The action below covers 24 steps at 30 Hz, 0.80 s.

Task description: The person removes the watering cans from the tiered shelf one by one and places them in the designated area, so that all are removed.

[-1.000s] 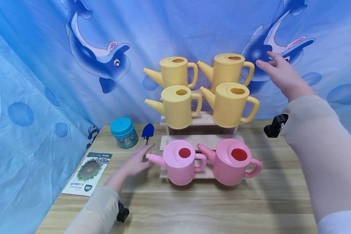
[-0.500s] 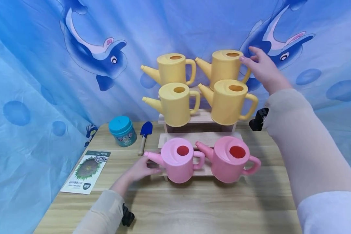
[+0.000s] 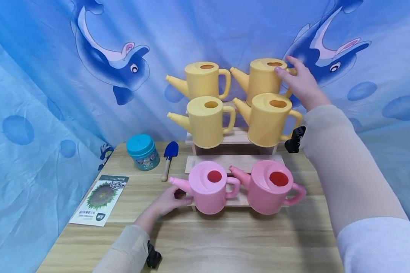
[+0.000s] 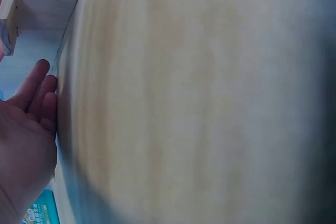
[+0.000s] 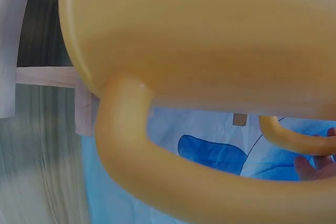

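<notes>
Right hand: And here it is, the right hand (image 3: pixel 302 83), out at the far right, right beside the yellow plastic watering can (image 3: pixel 264 79) on the far tier of the pale wooden stepped stand (image 3: pixel 199 163). Thumb and forefinger spread, one either side of the upper end of its curved yellow handle (image 5: pixel 286 144); contact, and what the other fingers are up to, I can't tell.
Left hand: Down at the near left, the left hand (image 3: pixel 169 201) sits by the spout of the light-pink plastic watering can (image 3: pixel 210 199), thumb apart, fingers loosely bent and close together, gripping nothing; whether it touches the stand, can't say.
Yellow cans: Upright, all of them: a far-left yellow can (image 3: pixel 203 81), then a middle-left yellow can (image 3: pixel 206 125) and a middle-right yellow can (image 3: pixel 266 125) one tier nearer.
Pink cans: On the near tier, the light-pink one left, a rose-pink plastic watering can (image 3: pixel 266 197) right.
Step in hand: Looks like a reach to take that far-right can by its handle.
Next move: It would call for fingers closing firmly round the handle, then a straight lift; the middle-right can stands just in front and could get knocked.
</notes>
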Available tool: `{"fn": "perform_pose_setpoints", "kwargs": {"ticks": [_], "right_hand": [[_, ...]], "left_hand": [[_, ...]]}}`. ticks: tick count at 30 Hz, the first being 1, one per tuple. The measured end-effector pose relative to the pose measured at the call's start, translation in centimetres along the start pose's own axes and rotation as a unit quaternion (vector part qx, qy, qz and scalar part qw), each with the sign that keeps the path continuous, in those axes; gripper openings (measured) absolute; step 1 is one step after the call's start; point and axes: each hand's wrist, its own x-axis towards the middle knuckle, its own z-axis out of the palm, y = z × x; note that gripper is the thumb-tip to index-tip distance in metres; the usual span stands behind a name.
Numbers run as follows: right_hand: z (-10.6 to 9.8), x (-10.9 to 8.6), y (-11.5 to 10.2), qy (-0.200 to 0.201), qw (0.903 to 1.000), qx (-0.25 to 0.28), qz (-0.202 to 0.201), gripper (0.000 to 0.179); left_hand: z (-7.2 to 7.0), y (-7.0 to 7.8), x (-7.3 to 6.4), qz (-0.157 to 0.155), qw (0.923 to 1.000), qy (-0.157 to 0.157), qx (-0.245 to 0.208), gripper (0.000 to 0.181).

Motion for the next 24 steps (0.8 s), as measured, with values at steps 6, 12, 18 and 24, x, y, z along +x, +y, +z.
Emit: {"fn": "perform_pose_setpoints", "kwargs": {"ticks": [6,12,18,24], "right_hand": [[0.2,0.3,0.1,-0.004,0.9997,0.021,-0.007,0.075],[-0.1,0.5,0.3,-0.002,0.9980,0.063,0.004,0.075],[-0.6,0.3,1.3,0.026,0.9962,0.082,0.009,0.072],[-1.4,0.4,2.5,0.066,0.9881,0.138,0.012,0.069]], "left_hand": [[0.2,-0.2,-0.4,-0.017,0.9999,0.002,0.001,0.067],[0.4,-0.3,0.1,-0.019,0.9997,-0.012,-0.003,0.066],[0.7,-0.3,0.2,-0.009,0.9995,-0.025,-0.018,0.061],[0.3,-0.2,-0.2,-0.017,0.9994,-0.012,-0.026,0.060]]}}
